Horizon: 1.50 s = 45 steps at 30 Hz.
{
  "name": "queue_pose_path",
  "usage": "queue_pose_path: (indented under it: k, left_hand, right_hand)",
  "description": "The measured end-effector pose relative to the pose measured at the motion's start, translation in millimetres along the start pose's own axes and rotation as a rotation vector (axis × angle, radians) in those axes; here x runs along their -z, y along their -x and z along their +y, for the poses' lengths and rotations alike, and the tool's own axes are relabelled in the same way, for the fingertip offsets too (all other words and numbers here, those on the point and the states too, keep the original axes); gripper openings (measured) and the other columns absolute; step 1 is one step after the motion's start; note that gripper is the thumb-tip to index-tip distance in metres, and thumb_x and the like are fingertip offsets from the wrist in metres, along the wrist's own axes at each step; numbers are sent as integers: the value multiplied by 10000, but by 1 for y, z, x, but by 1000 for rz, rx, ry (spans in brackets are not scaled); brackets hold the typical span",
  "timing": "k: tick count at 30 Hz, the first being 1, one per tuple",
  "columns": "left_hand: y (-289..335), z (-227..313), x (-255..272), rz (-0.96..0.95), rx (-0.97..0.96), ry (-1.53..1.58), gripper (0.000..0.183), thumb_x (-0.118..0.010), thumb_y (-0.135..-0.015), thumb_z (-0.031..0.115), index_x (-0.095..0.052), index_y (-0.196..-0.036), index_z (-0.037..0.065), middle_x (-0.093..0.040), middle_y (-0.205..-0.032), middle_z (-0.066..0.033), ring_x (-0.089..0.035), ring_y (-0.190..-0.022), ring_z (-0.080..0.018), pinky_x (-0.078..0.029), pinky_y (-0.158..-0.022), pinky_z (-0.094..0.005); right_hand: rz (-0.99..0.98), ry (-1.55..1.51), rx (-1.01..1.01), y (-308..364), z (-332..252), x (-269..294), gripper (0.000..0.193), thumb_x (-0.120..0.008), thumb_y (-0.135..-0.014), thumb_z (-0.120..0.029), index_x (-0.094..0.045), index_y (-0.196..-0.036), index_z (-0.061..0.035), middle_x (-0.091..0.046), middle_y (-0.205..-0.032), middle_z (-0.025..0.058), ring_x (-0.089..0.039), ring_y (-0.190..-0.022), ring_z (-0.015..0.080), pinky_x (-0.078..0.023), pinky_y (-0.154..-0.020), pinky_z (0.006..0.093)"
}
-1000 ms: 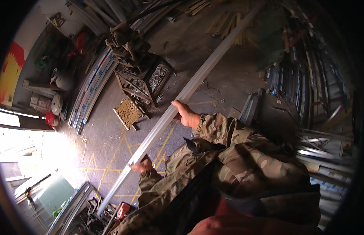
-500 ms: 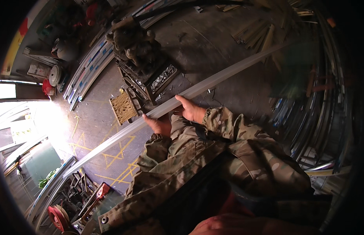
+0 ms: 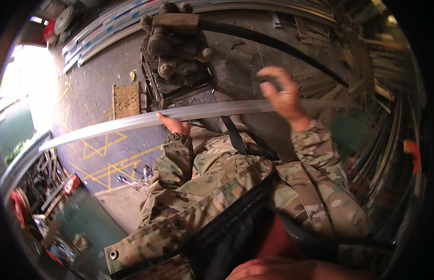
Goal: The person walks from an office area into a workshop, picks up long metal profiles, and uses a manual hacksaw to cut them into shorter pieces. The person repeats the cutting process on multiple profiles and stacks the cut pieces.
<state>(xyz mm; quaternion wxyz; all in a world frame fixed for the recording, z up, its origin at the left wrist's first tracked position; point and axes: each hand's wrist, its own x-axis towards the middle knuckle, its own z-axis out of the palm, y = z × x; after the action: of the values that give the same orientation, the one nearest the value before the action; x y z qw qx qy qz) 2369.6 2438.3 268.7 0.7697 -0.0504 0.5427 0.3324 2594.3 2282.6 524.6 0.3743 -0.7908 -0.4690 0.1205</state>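
A long pale metal bar (image 3: 133,122) runs almost level across the view, from the left rim to the right of my hands. My left hand (image 3: 174,125) grips it from below near its middle, in a camouflage sleeve. Further right, my right hand (image 3: 283,95) is blurred and sits at the bar with its fingers spread and lifted. The bar passes under its palm, and I see no fingers wrapped round it.
A heavy dark machine on a stand (image 3: 176,56) stands just beyond the bar, next to a small woven panel (image 3: 125,100). Yellow lines (image 3: 105,149) mark the concrete floor. Long profiles (image 3: 100,32) lie stacked at the back left, racks of stock (image 3: 389,140) fill the right, and glare comes from an opening (image 3: 25,84).
The bar has swung from a steep diagonal to nearly level. My left hand has slid up the bar toward the right hand. My right hand has opened its fingers.
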Motion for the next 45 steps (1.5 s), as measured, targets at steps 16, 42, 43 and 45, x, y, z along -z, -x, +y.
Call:
queue_pose_path:
  k: [16,42,43,45]
  left_hand:
    - [-64,-43,-59,152,-208,321,830,-474,-847,685,-356,-1402,79,-468,-1356,-153,-495,-1184,-324,-443,-971,-469]
    - [-42,-36,-121,390,-277,477,831,-542,-857,593,-425,-1335,-76,-504,-1283,-211,-529,-1091,-322,-427,-957,-418]
    - [-41,-36,-121,390,-280,492,821,-545,-857,589,-438,-1325,-77,-508,-1278,-210,-533,-1082,-321,-433,-948,-419]
    - [-41,-37,-122,491,-278,460,799,-571,-848,569,-459,-1310,-73,-520,-1261,-203,-540,-1060,-316,-447,-926,-423]
  right_hand:
    - [-823,492,-622,-144,107,176,348,-752,-715,-237,-577,-833,40,-498,-658,24,-457,-640,116,-382,-593,306]
    - [-605,987,-393,-196,-94,258,216,-691,-701,-101,-582,-845,18,-515,-701,4,-465,-679,101,-391,-619,267]
    - [-625,940,-421,-186,-88,253,222,-693,-700,-107,-584,-846,21,-519,-702,9,-469,-684,103,-391,-619,272]
    - [-683,883,-331,-158,-64,242,235,-705,-704,-129,-569,-824,21,-509,-688,15,-456,-656,101,-374,-575,279]
